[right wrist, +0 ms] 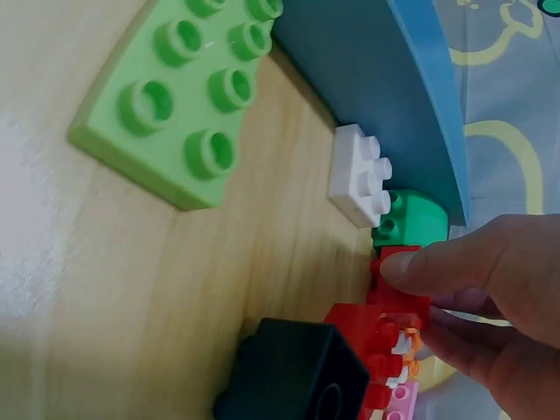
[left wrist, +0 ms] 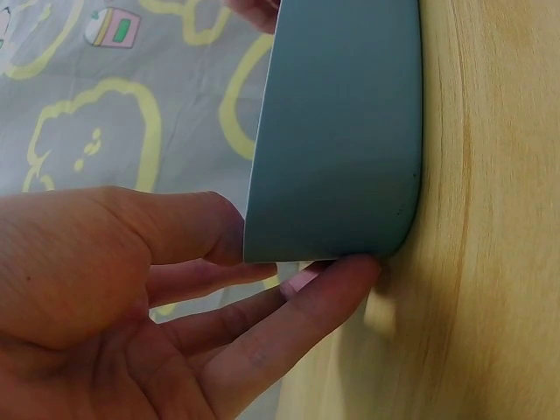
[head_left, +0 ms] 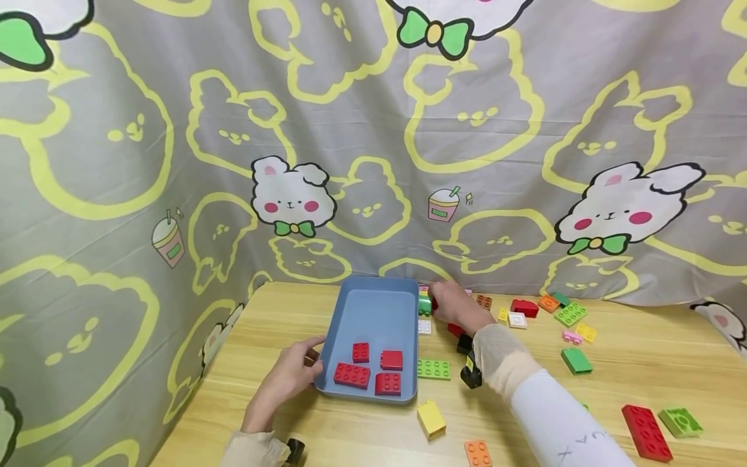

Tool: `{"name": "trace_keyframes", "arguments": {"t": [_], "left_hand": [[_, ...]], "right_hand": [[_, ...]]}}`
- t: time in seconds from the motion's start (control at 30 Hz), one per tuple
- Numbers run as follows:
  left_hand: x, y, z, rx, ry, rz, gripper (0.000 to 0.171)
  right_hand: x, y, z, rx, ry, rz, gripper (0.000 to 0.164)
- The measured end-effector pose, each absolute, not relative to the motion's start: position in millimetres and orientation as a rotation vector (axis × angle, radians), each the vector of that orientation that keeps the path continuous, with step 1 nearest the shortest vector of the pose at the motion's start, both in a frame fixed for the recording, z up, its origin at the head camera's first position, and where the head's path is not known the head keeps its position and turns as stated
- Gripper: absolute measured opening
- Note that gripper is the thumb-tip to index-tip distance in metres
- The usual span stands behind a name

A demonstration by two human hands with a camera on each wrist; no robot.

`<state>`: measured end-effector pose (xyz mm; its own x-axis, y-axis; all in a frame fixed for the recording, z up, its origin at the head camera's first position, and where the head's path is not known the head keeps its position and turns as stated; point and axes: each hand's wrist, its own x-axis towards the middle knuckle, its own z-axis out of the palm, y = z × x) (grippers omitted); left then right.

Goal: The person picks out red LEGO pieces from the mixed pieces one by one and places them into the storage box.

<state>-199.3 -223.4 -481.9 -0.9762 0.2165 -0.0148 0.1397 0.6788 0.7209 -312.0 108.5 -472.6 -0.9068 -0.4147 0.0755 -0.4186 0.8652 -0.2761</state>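
A blue tray (head_left: 379, 324) stands on the wooden table with several red bricks, one a long red brick (head_left: 352, 375), in its near half. My left hand (head_left: 292, 373) holds its left side near the front corner, thumb at the rim and fingers along the outer wall (left wrist: 341, 131). Beyond the tray's right wall, my right hand (head_left: 458, 305) pinches a red brick (right wrist: 404, 300) between thumb and fingers. That brick is right beside a green brick (right wrist: 411, 219); a white brick (right wrist: 354, 175) lies close by. Another red brick (right wrist: 354, 328) is just below the fingers.
A light green brick (head_left: 434, 369) lies against the tray's right side. A black block (right wrist: 293, 372) stands near my right hand. Nearer me are a yellow brick (head_left: 431, 419) and an orange brick (head_left: 478, 453). A large red brick (head_left: 646, 432) lies far right. A patterned curtain (head_left: 373, 143) hangs behind.
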Motion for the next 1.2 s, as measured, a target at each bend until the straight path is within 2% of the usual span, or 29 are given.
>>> {"name": "trace_keyframes", "arguments": {"t": [0.17, 0.4, 0.63, 0.9, 1.2], "left_hand": [[-200, -222, -480, 0.291, 2.788, 1.186, 0.050], [-201, -221, -478, 0.273, 2.800, 1.174, 0.050], [-200, -222, -478, 0.229, 2.801, 1.172, 0.050], [-199, -224, -478, 0.239, 2.800, 1.170, 0.050], [-198, -223, -477, 0.243, 2.797, 1.152, 0.050]], "right_hand": [[-310, 114, -469, 0.624, -3.050, 0.484, 0.020], [-304, 127, -460, 0.599, -3.037, 0.505, 0.017], [-298, 135, -453, 0.643, -2.976, 0.503, 0.035], [-292, 122, -433, 0.784, -2.893, 0.376, 0.011], [-282, 100, -421, 0.782, -2.971, 0.486, 0.014]]}}
